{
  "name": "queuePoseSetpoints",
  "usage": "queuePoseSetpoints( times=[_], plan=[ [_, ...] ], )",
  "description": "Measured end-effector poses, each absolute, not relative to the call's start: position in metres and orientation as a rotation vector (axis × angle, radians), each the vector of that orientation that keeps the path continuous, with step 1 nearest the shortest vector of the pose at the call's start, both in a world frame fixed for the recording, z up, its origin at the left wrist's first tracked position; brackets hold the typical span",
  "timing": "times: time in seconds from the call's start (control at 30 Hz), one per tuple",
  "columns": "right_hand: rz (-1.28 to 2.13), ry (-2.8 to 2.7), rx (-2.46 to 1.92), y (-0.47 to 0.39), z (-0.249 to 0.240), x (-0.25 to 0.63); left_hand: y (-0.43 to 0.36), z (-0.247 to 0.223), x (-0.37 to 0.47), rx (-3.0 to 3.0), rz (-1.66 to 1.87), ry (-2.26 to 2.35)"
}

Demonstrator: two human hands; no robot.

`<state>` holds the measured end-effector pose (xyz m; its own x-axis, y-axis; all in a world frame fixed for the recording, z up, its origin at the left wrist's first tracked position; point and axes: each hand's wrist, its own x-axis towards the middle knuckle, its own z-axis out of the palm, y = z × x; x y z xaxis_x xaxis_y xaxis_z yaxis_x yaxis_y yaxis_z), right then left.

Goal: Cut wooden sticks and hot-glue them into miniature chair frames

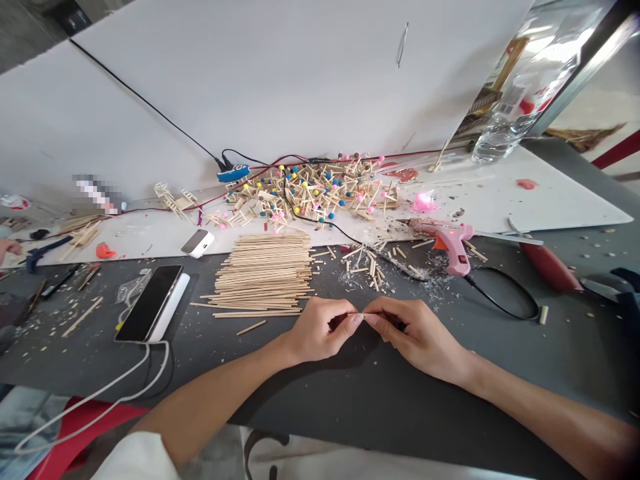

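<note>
My left hand (324, 328) and my right hand (421, 337) meet above the dark table, fingertips almost touching. Between them they pinch a short, thin wooden stick (363, 316), mostly covered by the fingers. Just beyond my left hand lies a stack of long wooden sticks (263, 270), side by side in a rough rectangle. A single short stick (251, 327) rests in front of that stack. Cut stick pieces (373, 268) and wispy glue strands are scattered beyond my right hand. The pink glue gun (456, 243) lies on its side farther off, a glue stick protruding from its back.
A heap of stick models with coloured balls (310, 190) lies along the white board. At left are a phone (150, 303) with a white cable and a small white box (198, 243). A red-handled tool (550, 267) and a large bottle (530, 93) are at right. Another person's hand (9, 248) shows far left.
</note>
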<state>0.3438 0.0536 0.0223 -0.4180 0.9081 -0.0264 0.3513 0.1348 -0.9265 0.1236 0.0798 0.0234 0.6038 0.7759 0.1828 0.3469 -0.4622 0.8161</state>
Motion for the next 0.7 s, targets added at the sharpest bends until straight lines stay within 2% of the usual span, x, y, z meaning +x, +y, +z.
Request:
queuePoseSetpoints(
  times=[0.43,0.7],
  plan=[
    [1.289,-1.907,-1.186,0.0563,0.0209,0.3447,0.0788,0.0231,0.1236,1.942,0.706,0.881],
    [1.236,-1.939,-1.182,0.0552,0.0206,0.3448,0.0805,0.0247,0.1244,2.067,0.646,0.855]
  ],
)
